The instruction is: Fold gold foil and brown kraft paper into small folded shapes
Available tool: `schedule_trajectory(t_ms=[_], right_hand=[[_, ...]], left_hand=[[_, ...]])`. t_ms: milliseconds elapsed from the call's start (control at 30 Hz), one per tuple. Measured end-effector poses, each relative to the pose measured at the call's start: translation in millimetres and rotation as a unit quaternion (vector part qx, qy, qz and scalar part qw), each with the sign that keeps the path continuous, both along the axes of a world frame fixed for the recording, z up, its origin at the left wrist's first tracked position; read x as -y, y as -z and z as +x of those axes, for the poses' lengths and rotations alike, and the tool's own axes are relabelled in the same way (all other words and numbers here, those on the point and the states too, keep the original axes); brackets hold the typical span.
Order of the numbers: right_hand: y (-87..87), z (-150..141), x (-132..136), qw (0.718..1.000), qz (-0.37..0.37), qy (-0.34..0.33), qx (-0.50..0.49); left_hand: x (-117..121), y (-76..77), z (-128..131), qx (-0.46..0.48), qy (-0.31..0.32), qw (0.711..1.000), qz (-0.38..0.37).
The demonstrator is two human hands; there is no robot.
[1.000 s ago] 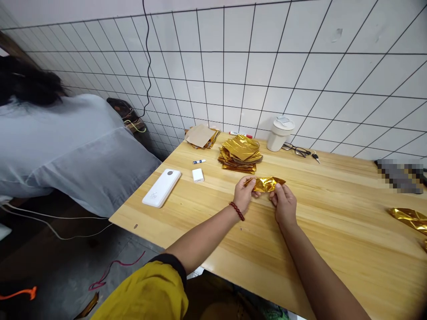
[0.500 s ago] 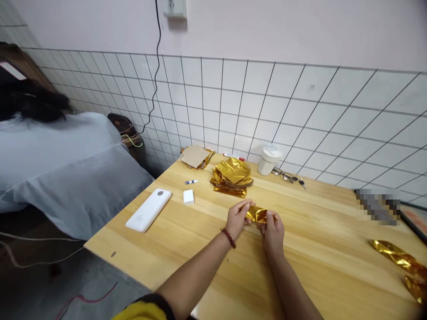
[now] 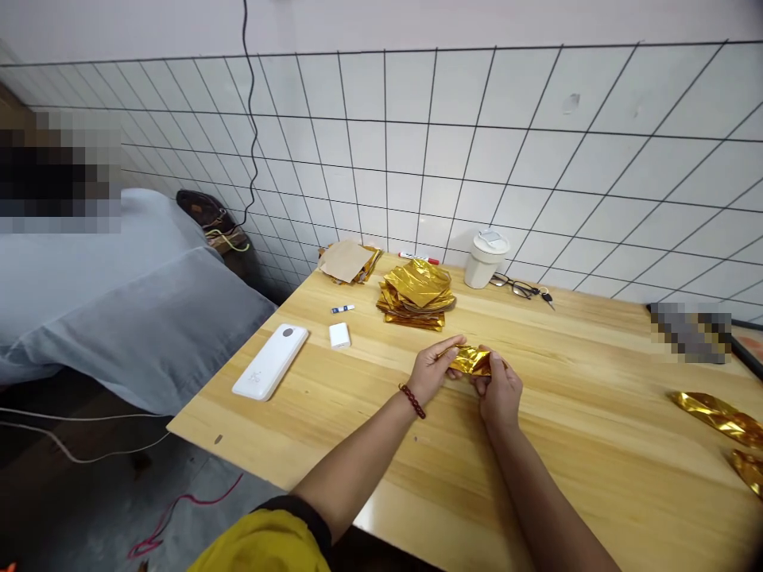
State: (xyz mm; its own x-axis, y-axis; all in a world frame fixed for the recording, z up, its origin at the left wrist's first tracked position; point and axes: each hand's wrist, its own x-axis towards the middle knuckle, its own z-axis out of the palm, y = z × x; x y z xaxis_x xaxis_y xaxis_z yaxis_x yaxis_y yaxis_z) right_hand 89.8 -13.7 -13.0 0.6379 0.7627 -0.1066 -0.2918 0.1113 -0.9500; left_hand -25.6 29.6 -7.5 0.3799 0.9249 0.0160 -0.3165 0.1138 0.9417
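Observation:
A strip of folded gold foil paper (image 3: 474,360) is stretched between my two hands, just above the wooden table (image 3: 369,445). Its left end is pinched by my left hand (image 3: 433,372), which has a dark red bead bracelet (image 3: 412,400) at the wrist. My right hand (image 3: 501,391) grips the other end, thumb on top; the fingers underneath are partly hidden. Beyond my hands lies a pile of gold foil sheets (image 3: 417,292). More folded gold foil pieces (image 3: 718,417) lie at the right edge of the view.
At the left stand a white power bank (image 3: 271,361), a white charger block (image 3: 339,335) and a small blue-white stick (image 3: 342,309). Along the wall are a brown paper stack (image 3: 346,260), a red marker (image 3: 419,258), a lidded cup (image 3: 486,259), glasses (image 3: 517,287) and keys (image 3: 547,298). A person (image 3: 125,302) leans at far left.
The camera view has tilted downward, so the wall socket is out of sight. Both hands still hold the foil strip, with only a slight shift in their grip.

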Motion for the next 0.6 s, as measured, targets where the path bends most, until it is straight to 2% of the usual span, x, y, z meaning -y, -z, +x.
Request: schedule_trajectory(t_ms=[133,300,467,600], right_hand=[[0.6,1.2,-1.3,0.999,0.027,0.014,-0.014],[1.5,2.8,0.4,0.998,0.066,-0.016,-0.003],[-0.5,2.5,-0.8,0.998,0.065,-0.018,0.002],[1.1,4.1,-2.2,0.998,0.070,0.005,-0.001]], left_hand=[[0.0,1.2,-1.5,0.021,0.006,1.000,-0.006],[-5.7,2.7,-1.3,0.070,-0.045,0.995,-0.056],[-5.9,2.9,-0.1,0.076,-0.057,0.992,-0.078],[-5.2,2.8,0.3,0.076,-0.058,0.992,-0.079]])
